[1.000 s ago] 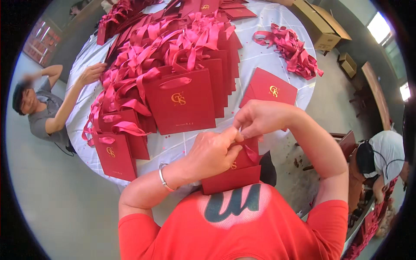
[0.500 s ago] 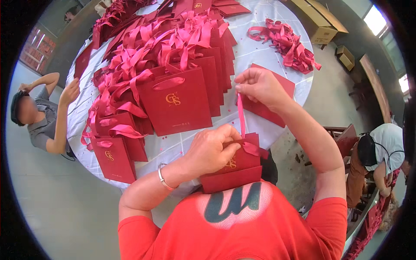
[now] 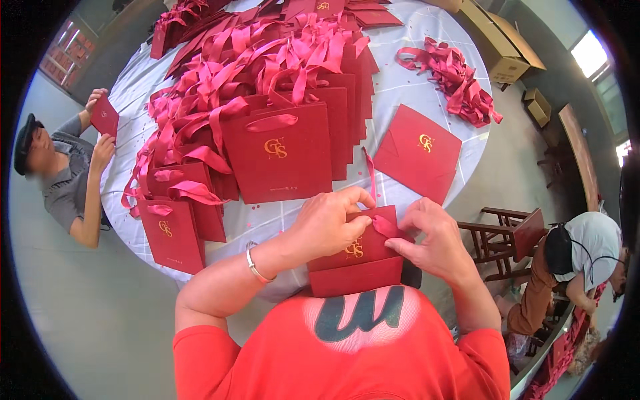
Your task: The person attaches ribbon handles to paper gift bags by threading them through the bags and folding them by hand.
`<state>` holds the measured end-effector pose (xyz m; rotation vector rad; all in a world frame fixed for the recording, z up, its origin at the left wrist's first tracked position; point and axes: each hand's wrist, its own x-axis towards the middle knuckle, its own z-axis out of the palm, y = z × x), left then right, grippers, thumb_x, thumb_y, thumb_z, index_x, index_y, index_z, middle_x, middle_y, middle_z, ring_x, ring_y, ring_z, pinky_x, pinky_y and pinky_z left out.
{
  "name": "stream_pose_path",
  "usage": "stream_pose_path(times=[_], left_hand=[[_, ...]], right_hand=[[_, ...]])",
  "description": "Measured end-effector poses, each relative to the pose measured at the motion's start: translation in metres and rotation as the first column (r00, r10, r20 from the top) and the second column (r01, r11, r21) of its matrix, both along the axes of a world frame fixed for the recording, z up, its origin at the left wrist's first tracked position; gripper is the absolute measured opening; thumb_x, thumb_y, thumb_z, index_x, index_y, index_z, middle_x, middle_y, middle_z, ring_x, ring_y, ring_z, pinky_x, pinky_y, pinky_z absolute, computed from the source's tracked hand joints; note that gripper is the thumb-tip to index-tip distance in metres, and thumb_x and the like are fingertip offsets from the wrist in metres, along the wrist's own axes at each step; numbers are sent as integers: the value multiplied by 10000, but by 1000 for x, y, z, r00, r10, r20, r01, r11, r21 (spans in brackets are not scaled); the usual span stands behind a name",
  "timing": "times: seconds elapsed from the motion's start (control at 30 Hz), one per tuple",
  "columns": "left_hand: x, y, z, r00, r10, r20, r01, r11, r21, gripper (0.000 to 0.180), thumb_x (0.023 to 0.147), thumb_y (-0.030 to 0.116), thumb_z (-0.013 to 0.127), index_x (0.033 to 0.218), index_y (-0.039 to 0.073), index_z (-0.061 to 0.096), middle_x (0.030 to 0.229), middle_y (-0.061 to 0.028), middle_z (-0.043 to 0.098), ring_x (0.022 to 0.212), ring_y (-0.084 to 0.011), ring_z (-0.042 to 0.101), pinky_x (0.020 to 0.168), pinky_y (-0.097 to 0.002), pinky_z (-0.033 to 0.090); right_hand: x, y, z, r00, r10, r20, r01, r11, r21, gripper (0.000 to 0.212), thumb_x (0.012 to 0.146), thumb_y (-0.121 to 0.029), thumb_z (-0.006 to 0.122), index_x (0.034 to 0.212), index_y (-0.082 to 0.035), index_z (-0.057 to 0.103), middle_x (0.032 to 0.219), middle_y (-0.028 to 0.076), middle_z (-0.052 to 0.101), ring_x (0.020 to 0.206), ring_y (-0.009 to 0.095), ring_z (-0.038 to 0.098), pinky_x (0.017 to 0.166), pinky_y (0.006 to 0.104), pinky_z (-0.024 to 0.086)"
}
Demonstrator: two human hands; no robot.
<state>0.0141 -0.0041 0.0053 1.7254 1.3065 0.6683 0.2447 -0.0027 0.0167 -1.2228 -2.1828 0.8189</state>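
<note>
A small dark-red paper gift bag [image 3: 357,279] with a gold emblem rests against my front at the table's near edge. The fingers of my left hand [image 3: 328,225] are closed on its upper edge, thumb in front. My right hand [image 3: 437,241] pinches the pink ribbon [image 3: 384,227] at the bag's upper right, thumb and forefinger together. A thin length of ribbon rises from behind the bag toward the table. Just beyond lies a flat red bag [image 3: 421,150]. Left of it stand rows of red bags [image 3: 280,167] with pink ribbon handles.
A heap of loose pink ribbons [image 3: 453,80] lies at the far right of the round white-clothed table [image 3: 460,30]. At left a person [image 3: 67,173] holds a red bag [image 3: 105,117]. On the right, another person [image 3: 580,247] bends beside a wooden stool [image 3: 520,237]. Cardboard boxes [image 3: 503,57] stand beyond.
My right hand has come down from above the flat bag to the ribbon on the small bag. My left hand stays at its edge. The person at left now holds a bag in both hands.
</note>
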Motion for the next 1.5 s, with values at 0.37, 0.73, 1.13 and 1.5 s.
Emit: stream_pose_path(times=[0.37, 0.73, 1.13, 1.5], left_hand=[[6, 0, 1, 992, 38, -119, -35, 999, 33, 210, 838, 203, 703, 935, 33, 624, 806, -153, 721, 745, -286, 709, 660, -379, 520], [5, 0, -4, 991, 49, -123, -38, 995, 91, 225, 830, 226, 698, 929, 40, 619, 854, -175, 718, 806, -344, 697, 695, -423, 523], [3, -1, 0, 995, 16, -102, -10, 998, 60, 204, 851, 192, 677, 955, 23, 627, 866, -162, 720, 796, -310, 700, 681, -398, 513], [-10, 1, -7, 986, -32, 165, 55, 989, -137, 253, 844, -64, 488, 1069, -26, 597, 836, -44, 681, 737, -50, 557, 628, -244, 462]], right_hand=[[21, -5, 29, 842, -248, -480, -242, 621, -746, 241, 838, 14, 719, 1037, 4, 583, 782, 28, 662, 775, 85, 646, 636, 243, 511], [51, -20, 29, 658, -293, -693, -497, 523, -693, 141, 841, 92, 635, 974, 47, 633, 785, 83, 660, 622, 117, 619, 551, 251, 494], [48, -17, 9, 325, 46, -945, -403, 911, -94, 320, 855, -73, 703, 1160, 6, 651, 900, 220, 680, 673, 253, 671, 603, 344, 546], [-12, -6, 45, 927, -3, -375, 68, 985, 159, 125, 824, 65, 677, 939, 17, 693, 876, 134, 702, 785, 197, 671, 694, 291, 531]])
